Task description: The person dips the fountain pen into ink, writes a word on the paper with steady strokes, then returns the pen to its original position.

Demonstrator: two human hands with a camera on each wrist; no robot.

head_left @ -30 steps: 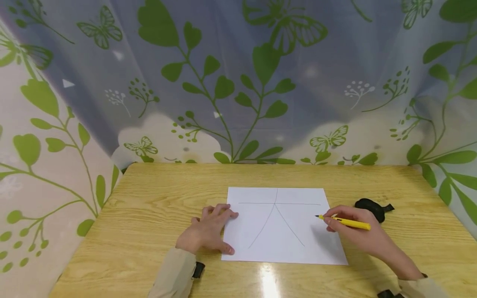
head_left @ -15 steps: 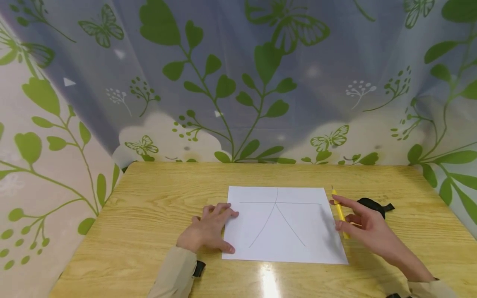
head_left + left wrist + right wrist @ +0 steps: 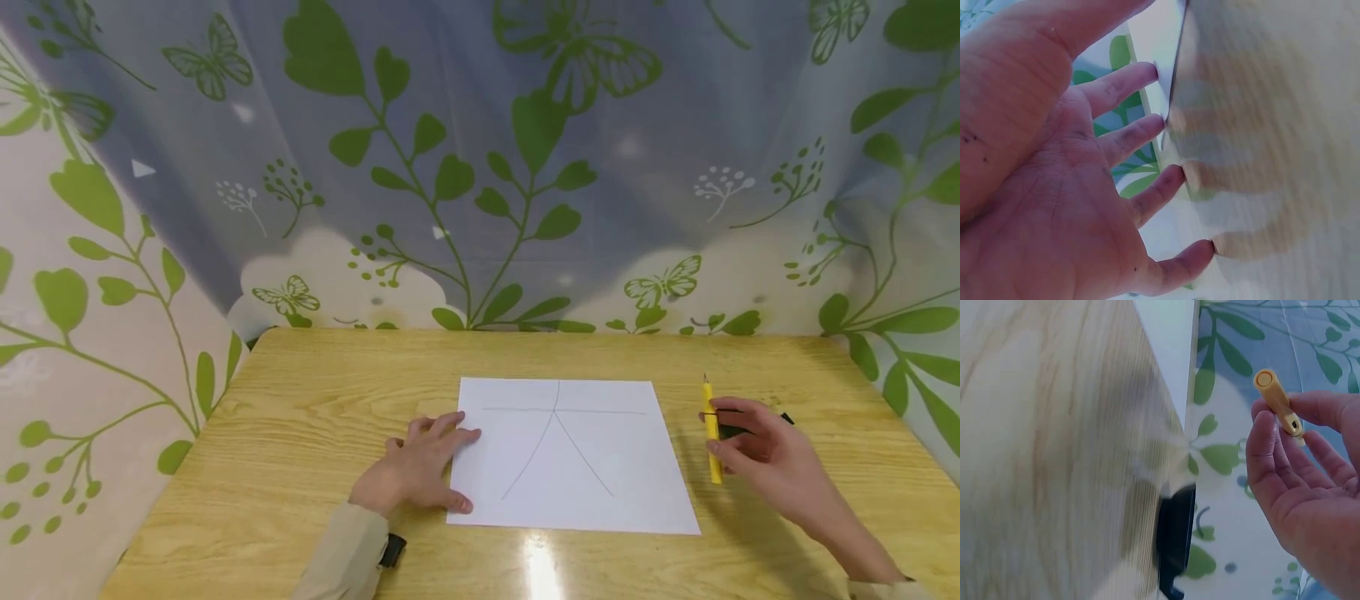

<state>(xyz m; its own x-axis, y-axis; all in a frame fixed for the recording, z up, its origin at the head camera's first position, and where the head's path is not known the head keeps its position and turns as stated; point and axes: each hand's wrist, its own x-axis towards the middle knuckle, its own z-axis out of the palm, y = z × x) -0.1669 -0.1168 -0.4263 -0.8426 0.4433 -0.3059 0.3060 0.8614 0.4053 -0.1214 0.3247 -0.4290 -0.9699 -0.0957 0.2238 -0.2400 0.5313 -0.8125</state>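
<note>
A white sheet of paper (image 3: 585, 500) lies on the table, with thin drawn lines: a horizontal one, a short upright one at the top and two slanting down from where they meet. My left hand (image 3: 412, 468) rests spread at the sheet's left edge, some fingertips on the paper and others on the wood, as the left wrist view also shows. To the right of the sheet, my right hand (image 3: 787, 467) pinches a yellow pen (image 3: 712, 435) between thumb and fingers, tip pointing away from me. The right wrist view shows the pen's round end (image 3: 1264, 378) above the table.
A black rounded object with a short tail (image 3: 1175, 531) lies on the table right of the paper, partly hidden behind my right hand in the head view. The wooden table (image 3: 337, 375) meets a hanging cloth (image 3: 480, 167) printed with leaves and butterflies at the back.
My right hand has moved right, off the paper, still holding the pen. The pen has turned from pointing left to pointing away from me. My left hand and the sheet stay put.
</note>
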